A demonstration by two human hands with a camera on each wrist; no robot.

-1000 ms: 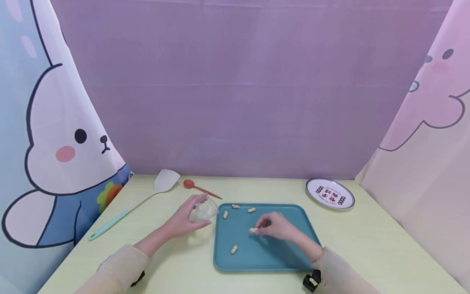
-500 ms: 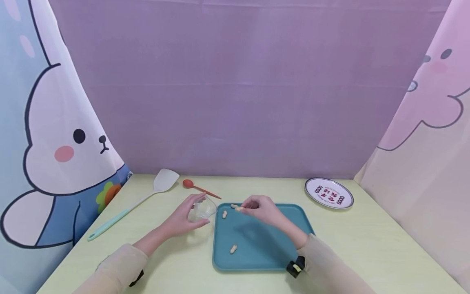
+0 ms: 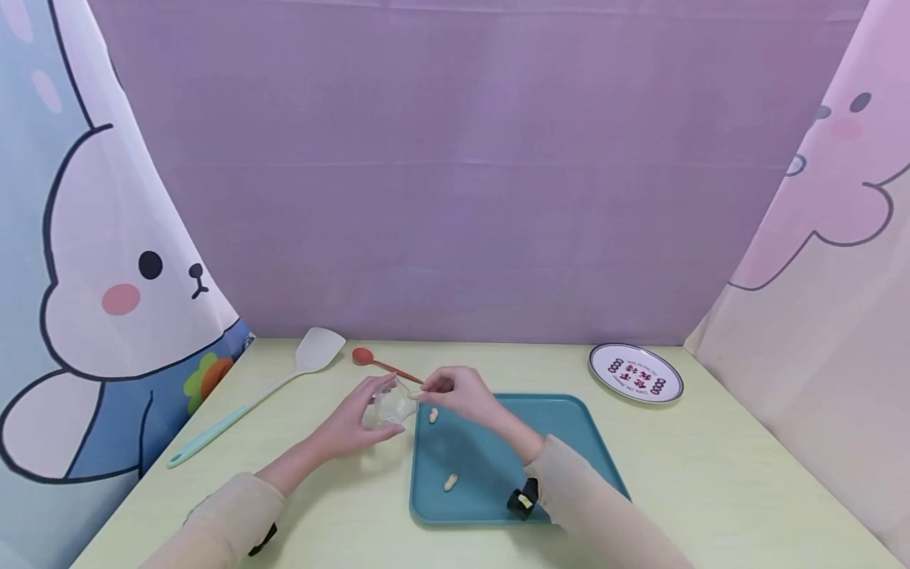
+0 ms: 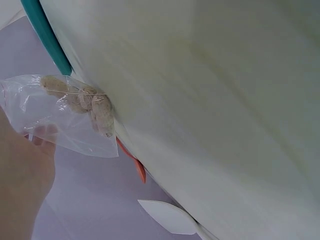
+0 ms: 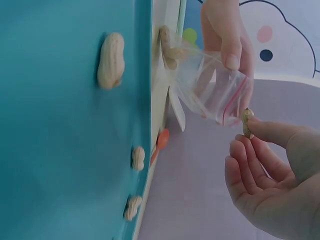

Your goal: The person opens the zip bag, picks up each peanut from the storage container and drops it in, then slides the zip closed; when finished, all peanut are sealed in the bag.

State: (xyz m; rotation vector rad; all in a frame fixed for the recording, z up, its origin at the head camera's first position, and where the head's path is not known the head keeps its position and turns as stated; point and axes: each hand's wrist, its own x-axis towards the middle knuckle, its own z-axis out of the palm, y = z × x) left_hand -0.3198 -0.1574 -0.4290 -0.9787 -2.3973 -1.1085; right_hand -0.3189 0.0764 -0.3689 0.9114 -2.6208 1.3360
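A peanut (image 3: 451,482) lies towards the tray's (image 3: 472,510) near-left corner, another peanut (image 3: 433,415) by its far-left one. By its left edge, the left hand (image 3: 350,424) grips a clear bag (image 3: 393,406) of peanuts (image 4: 102,116), seemingly so its mouth faces the right hand (image 3: 460,393), which pinches a single peanut (image 5: 248,123) there. Spatula blade (image 3: 321,350), spoon (image 3: 387,367) and plate (image 3: 636,374) lie near the pale table's (image 3: 725,474) far edge, before a purple curtain (image 3: 455,174).

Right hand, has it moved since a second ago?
Yes. In the head view, the right hand has moved left and forward, from over the middle of the tray to its far left corner, beside the bag.
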